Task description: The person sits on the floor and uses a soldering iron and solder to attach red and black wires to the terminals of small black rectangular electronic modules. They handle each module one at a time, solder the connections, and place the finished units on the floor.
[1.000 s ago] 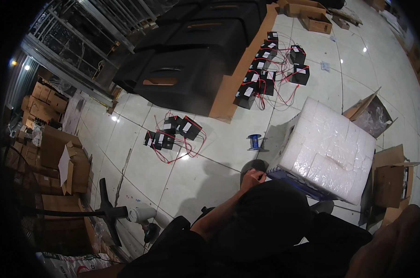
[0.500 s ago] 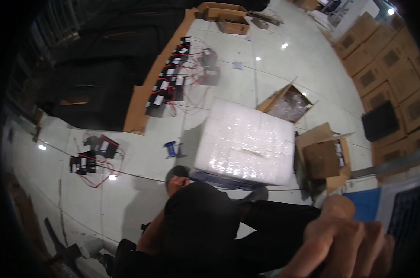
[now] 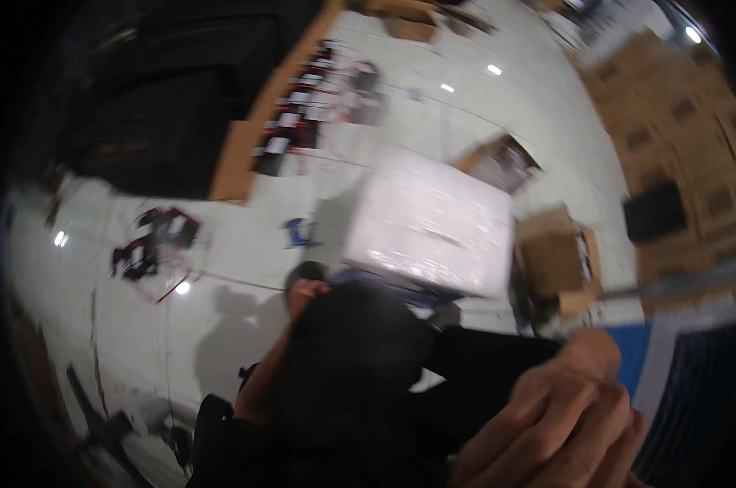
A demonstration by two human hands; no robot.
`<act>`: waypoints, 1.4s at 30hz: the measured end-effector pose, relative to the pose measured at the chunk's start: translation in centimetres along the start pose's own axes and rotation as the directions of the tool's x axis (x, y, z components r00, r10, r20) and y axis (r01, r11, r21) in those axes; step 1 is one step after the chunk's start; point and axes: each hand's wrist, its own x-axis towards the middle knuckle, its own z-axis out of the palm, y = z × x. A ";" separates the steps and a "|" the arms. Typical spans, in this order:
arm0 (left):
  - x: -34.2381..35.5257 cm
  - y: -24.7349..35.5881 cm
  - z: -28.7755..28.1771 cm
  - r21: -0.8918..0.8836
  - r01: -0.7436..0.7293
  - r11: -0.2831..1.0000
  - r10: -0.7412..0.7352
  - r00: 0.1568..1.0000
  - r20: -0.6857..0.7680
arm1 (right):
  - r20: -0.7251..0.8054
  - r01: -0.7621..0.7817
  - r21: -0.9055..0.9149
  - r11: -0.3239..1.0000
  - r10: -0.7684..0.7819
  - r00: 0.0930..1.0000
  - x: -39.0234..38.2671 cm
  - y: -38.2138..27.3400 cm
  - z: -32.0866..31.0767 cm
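The right hand (image 3: 563, 423) is up close to the camera now, much bigger than it was a moment ago. Its fingers (image 3: 538, 439) are curled in toward the palm. I cannot tell if they are holding anything, because the inside of the hand is hidden and the picture is blurry. The left hand is nowhere to be seen.

The big white wrapped block (image 3: 429, 220) is the easy thing to find. The hand is below it and to its right, well apart from it. A person in dark clothes (image 3: 351, 366) is bent low just below the block, right beside the hand. An open cardboard box (image 3: 559, 260) stands just to the right of the block. A small blue thing (image 3: 297, 232) lies on the floor just to its left. Farther left are black and red boxes with wires (image 3: 152, 244).

The block has also slid toward the middle of the view, so the head has turned to the right. The hand is rising, and nothing on the floor is touched.
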 end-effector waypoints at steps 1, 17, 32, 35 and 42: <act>0.2 0.0 0.2 -0.039 -0.008 0.999 0.007 1.000 -0.011 | -0.307 0.284 0.574 0.768 -0.119 0.944 -0.2 1.4 0.7; 1.4 4.2 -1.2 -0.015 0.190 0.982 -0.191 0.975 -0.111 | -0.299 -0.330 -0.331 -0.884 -0.234 0.925 5.6 -19.2 -9.5; 0.3 3.0 -1.1 -0.014 0.148 0.989 -0.148 0.989 -0.010 | -0.717 -0.076 0.044 -0.996 -0.084 0.692 2.1 -22.7 -14.3; 0.8 3.1 -2.9 -0.050 0.225 0.973 -0.223 0.974 0.044 | -0.756 -0.048 -0.064 -0.997 0.017 0.654 2.9 -24.5 -14.3; 1.5 3.8 -3.4 0.192 0.278 0.941 -0.304 0.945 0.119 | -0.090 -0.363 -0.165 -0.917 -0.353 0.931 1.4 -31.9 -8.1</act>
